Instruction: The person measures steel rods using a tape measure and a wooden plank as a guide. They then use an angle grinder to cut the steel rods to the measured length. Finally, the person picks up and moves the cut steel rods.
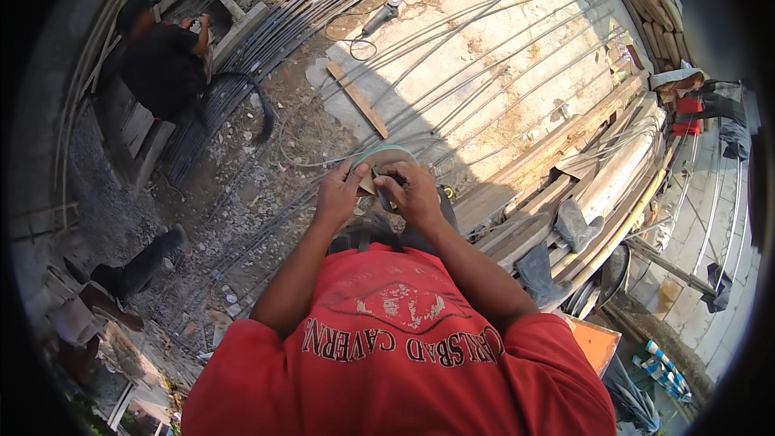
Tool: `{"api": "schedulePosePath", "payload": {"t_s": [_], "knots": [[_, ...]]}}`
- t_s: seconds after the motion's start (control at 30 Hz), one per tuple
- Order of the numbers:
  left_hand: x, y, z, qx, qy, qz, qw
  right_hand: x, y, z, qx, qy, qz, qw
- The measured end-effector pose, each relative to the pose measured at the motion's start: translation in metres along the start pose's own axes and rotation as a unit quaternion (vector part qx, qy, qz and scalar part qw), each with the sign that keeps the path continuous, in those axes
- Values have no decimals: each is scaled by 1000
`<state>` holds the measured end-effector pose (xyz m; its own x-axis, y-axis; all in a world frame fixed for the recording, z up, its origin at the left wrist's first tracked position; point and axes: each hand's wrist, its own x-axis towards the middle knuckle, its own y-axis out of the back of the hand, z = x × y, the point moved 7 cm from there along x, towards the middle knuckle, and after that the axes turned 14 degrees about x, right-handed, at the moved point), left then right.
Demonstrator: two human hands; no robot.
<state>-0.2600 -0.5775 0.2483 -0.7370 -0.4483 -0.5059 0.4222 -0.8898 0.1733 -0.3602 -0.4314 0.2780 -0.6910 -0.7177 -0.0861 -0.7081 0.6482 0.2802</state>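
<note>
In front of my waist, both hands work on a flat, rounded tan piece with a teal rim (383, 155); it looks like a sandal sole. My left hand (341, 187) grips its left side, the thumb lying on the tan face. Bent fingers of my right hand (413, 194) pinch over the middle of the piece. Something small, green and dark shows by those fingertips, too covered to name. The lower part of the piece is hidden behind the fingers.
Long steel rods (452, 48) cross the concrete ahead. Beyond my hands lie a wood strip (358, 101) and a corded angle grinder (381, 16). Timber (557, 145) is stacked at right, with grey rubber boots (575, 224) on it. A person in black (161, 73) crouches far left.
</note>
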Motion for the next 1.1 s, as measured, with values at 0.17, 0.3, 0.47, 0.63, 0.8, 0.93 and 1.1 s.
{"api": "schedulePosePath", "payload": {"t_s": [0.17, 0.3, 0.47, 0.63, 0.8, 0.93, 1.1], "knots": [[55, -11, -15, -43, 44, -69, 996, -15, 59, 25, -92, -28, 163, 982], [115, -31, -38, 116, 55, -161, 978, -51, 41, 160, 155, -294, -26, 943], [115, -30, 131, 127, -243, -18, 961, -137, 71, 291, 30, -423, 131, 896], [0, 57, 292, 81, -588, -53, 803, -199, 85, 322, -129, -540, 68, 829], [-42, 47, 328, 118, -648, -56, 750, -204, 95, 285, -81, -508, 82, 854], [-63, 48, 333, 73, -651, -30, 755, -223, 118, 287, -52, -527, 98, 843], [-86, 72, 342, -40, -655, 42, 754, -238, 135, 312, -82, -512, 55, 853]]}}
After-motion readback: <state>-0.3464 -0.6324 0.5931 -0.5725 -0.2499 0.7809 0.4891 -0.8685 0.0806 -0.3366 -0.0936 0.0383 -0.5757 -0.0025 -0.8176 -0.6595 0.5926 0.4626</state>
